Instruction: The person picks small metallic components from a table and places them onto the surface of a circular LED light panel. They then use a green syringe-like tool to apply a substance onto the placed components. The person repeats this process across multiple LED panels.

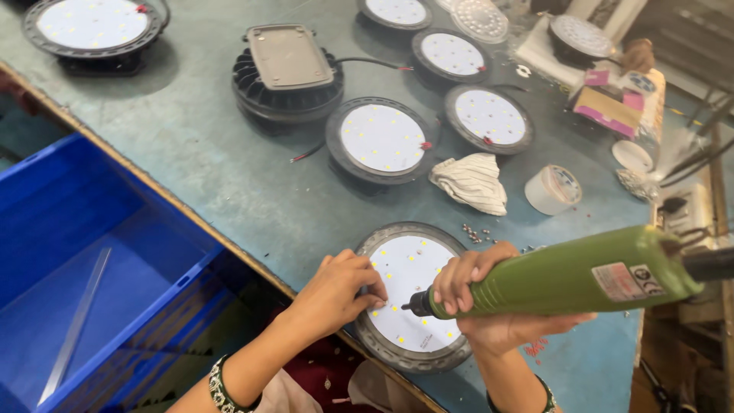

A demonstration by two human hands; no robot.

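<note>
Here: left hand [336,287] fingers pinched on round lamp [411,294] rim; right hand [478,294] fingers wrapped around green screwdriver [566,275].

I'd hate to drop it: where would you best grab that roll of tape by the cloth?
Probably from above, by its outer wall. The tape roll lies flat on the table, open core up, so fingers can pinch across the ring or hook inside.

A blue crate [92,252] sits beside the desk [191,130]; on it lie more round lamp discs [382,139], a white cloth [472,182] and a tape roll [553,189].
</note>
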